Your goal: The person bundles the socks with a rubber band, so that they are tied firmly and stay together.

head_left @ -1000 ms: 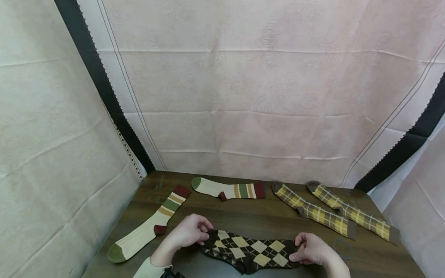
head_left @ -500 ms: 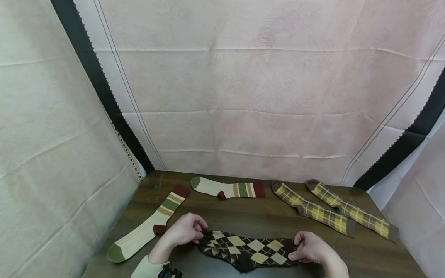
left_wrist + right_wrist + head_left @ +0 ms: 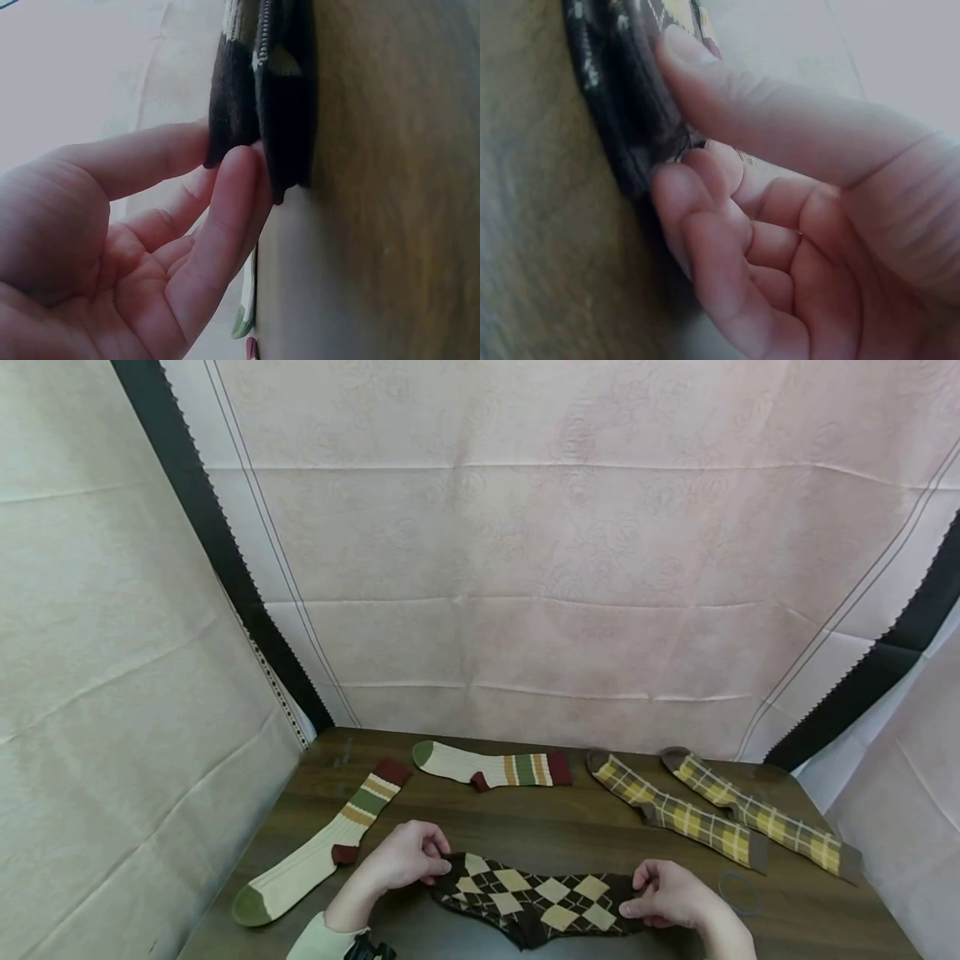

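Observation:
A dark argyle sock (image 3: 555, 897) with cream and tan diamonds lies lengthwise at the table's front, between both hands. My left hand (image 3: 408, 856) pinches its toe end between thumb and fingers. In the left wrist view, that dark toe (image 3: 232, 105) sits between thumb and fingertips, and a second dark layer (image 3: 289, 127) lies beneath it against the table; the fingertips reach between the two. At the cuff end, my right hand (image 3: 671, 897) grips the sock, thumb on top and fingers curled at the edge. The right wrist view shows the dark cuff (image 3: 641, 112) under the thumb.
Cream striped socks lie at the left (image 3: 300, 868) and the back middle (image 3: 450, 762). Two yellow plaid socks (image 3: 690, 827) lie side by side at the back right. A thin bluish ring (image 3: 738, 893) is right of my right hand. Pale cloth walls (image 3: 525, 610) enclose the wooden table.
My left hand shifted slightly left, then came back right, its thumb now over the sock's toe. My right hand has hardly moved; the other socks lie unchanged.

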Demonstrator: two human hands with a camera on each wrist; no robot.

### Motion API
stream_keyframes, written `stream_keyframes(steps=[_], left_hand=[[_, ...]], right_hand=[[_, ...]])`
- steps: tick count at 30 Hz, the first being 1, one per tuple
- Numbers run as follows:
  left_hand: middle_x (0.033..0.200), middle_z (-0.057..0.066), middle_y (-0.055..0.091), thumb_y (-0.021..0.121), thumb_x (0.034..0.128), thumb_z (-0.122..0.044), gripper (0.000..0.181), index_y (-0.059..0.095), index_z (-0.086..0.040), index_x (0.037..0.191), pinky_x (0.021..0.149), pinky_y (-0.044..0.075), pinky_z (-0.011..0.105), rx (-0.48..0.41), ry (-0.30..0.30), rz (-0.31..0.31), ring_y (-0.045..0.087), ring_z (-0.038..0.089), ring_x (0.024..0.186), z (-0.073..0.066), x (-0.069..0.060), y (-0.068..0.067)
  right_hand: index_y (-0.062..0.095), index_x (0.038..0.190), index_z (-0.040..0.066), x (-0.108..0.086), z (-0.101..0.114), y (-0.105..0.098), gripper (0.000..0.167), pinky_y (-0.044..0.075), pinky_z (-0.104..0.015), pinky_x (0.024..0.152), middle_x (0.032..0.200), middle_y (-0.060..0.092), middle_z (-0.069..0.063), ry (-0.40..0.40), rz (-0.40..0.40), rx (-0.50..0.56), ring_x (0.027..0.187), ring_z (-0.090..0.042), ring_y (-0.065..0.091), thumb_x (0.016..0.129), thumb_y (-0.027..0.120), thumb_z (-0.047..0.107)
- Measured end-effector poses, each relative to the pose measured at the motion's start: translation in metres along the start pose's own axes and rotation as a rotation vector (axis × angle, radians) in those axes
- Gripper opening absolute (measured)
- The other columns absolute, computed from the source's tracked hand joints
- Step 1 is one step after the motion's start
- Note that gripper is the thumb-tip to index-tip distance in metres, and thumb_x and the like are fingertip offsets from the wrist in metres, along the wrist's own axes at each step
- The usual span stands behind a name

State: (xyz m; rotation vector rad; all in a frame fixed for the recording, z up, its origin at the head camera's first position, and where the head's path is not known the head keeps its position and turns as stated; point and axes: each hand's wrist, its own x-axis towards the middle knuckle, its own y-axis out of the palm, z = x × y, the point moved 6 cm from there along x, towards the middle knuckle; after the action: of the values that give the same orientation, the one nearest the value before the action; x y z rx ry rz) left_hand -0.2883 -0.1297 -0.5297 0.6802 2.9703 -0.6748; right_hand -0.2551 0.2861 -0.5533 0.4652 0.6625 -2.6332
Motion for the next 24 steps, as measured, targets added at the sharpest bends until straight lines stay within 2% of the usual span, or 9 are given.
stream_keyframes(steps=[8,18,24], left_hand=[[0.076,0.006,0.069,0.085,0.0887,-0.004,0.017,0.071,0.002,0.097,0.060,0.063,0.038,0.003,-0.021,0.003,0.070,0.021,0.061,-0.0013,-0.0007,-0.0034],[0.078,0.006,0.071,0.085,0.0886,-0.003,0.018,0.072,0.003,0.100,0.061,0.063,0.037,-0.022,-0.027,0.034,0.070,0.018,0.063,-0.0024,0.0017,-0.0005],[0.078,0.006,0.070,0.085,0.0894,-0.003,0.017,0.072,0.002,0.100,0.061,0.063,0.039,-0.004,-0.021,0.025,0.070,0.020,0.063,-0.0034,0.0024,-0.0020]], right_hand=[[0.058,0.100,0.001,-0.0015,0.0020,0.0001,0.029,0.057,-0.034,0.063,0.074,0.059,-0.001,0.003,-0.003,0.013,0.068,-0.017,0.065,0.090,0.085,0.007],[0.057,0.103,0.000,-0.0013,0.0003,-0.0012,0.031,0.055,-0.034,0.064,0.079,0.063,-0.003,0.019,-0.006,0.029,0.069,-0.018,0.065,0.090,0.085,0.004],[0.057,0.102,0.001,-0.0001,-0.0017,-0.0017,0.030,0.056,-0.033,0.063,0.076,0.061,-0.002,0.008,0.004,0.038,0.069,-0.017,0.066,0.091,0.084,0.007]])
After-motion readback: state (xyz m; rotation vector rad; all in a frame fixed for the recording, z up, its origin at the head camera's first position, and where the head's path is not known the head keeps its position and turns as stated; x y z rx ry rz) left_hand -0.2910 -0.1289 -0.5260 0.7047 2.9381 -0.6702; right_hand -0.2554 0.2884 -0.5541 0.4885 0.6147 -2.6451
